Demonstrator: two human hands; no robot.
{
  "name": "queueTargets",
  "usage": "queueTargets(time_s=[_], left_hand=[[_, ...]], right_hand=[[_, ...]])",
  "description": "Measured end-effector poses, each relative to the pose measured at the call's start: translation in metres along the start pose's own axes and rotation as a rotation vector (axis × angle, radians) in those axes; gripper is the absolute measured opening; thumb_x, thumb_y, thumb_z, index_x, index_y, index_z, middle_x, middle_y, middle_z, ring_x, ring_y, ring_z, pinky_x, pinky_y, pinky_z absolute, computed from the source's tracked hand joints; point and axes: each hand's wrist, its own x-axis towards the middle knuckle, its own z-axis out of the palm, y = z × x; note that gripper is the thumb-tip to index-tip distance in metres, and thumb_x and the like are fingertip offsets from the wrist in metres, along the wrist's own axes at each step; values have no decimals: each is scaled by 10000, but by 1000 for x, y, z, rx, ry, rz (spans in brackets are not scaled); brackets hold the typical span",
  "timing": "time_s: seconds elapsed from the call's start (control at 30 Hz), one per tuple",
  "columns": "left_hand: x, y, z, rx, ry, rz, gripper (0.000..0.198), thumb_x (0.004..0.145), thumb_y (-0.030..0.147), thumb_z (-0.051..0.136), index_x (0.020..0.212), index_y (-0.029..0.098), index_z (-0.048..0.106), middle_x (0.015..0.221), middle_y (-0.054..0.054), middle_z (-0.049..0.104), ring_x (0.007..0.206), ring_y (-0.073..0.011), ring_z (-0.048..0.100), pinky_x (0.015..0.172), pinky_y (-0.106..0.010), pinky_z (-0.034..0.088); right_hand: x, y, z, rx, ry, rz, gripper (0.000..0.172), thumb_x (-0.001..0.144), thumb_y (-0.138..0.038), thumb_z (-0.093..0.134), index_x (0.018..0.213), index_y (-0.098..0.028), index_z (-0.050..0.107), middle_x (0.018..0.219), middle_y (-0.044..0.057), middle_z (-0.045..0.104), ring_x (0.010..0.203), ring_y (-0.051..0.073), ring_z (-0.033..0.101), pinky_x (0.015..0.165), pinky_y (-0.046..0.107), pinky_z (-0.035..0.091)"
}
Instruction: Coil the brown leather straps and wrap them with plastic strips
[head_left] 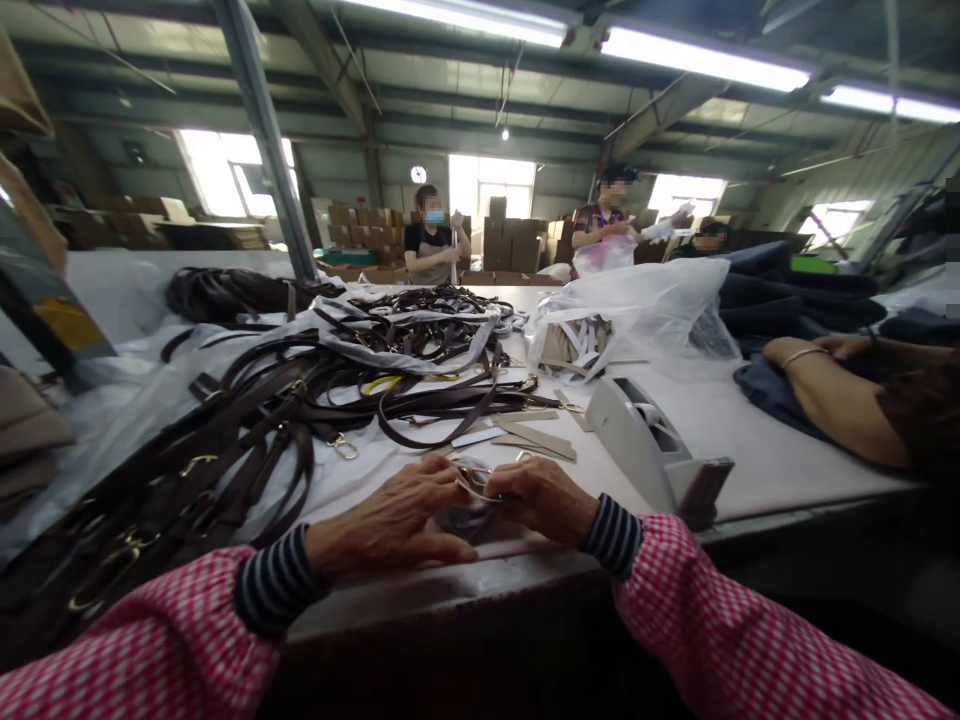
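My left hand (397,515) and my right hand (538,492) meet near the table's front edge. Between their fingertips is a shiny curved metal piece (474,484), partly covered by the fingers; its exact kind does not show. Both hands are closed on it, with the left thumb lying lower, near the table edge. Something pale and crumpled lies under the metal piece, blurred. Left of my hands, dark brown leather straps (262,390) with gold-coloured fittings spread over the table. One snap hook (343,447) lies just beyond my left hand.
A grey tape dispenser (637,430) stands right of my right hand. Flat beige strips (536,437) lie ahead. Behind are a clear plastic bag (637,300) and more straps (435,315). At right, a person's arm (832,395) rests on dark fabric. Other people stand farther back.
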Motion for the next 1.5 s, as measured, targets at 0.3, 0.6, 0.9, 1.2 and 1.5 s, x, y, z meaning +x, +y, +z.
queueTargets(time_s=[0.3,0.6,0.9,1.2,1.5], left_hand=[[10,14,40,-3,232,-223,160,958,335,601,1001,212,694,1046,-86,671,1006,-290,503,885,-413,352],[20,10,-1,-705,328,-484,442,919,554,573,718,166,635,685,-19,585,641,-169,479,640,-305,363],[8,24,1,-1099,319,-553,341,851,530,754,859,189,741,833,-28,700,836,-214,598,814,-328,436],[11,37,5,-1049,400,-486,326,856,495,742,806,173,740,771,-20,672,746,-174,530,743,-284,422],[7,28,-14,-930,417,-548,318,779,456,779,691,165,688,659,6,608,645,-158,480,645,-279,339]], right_hand=[[-26,-22,1,20,120,155,314,934,-338,709,1228,-231,674,838,-11,695,749,182,661,704,270,437],[-68,-54,14,451,553,451,256,970,-461,608,999,-233,721,886,4,707,799,181,623,710,274,446],[-26,-69,49,896,887,483,237,826,-407,742,805,-200,627,647,-45,538,577,125,460,539,249,374],[1,-77,60,964,936,336,142,888,-324,709,893,-207,628,775,-21,640,643,122,524,630,246,456],[-58,-64,32,1228,438,279,304,899,-277,553,1089,-205,779,996,87,753,693,178,668,613,293,535]])
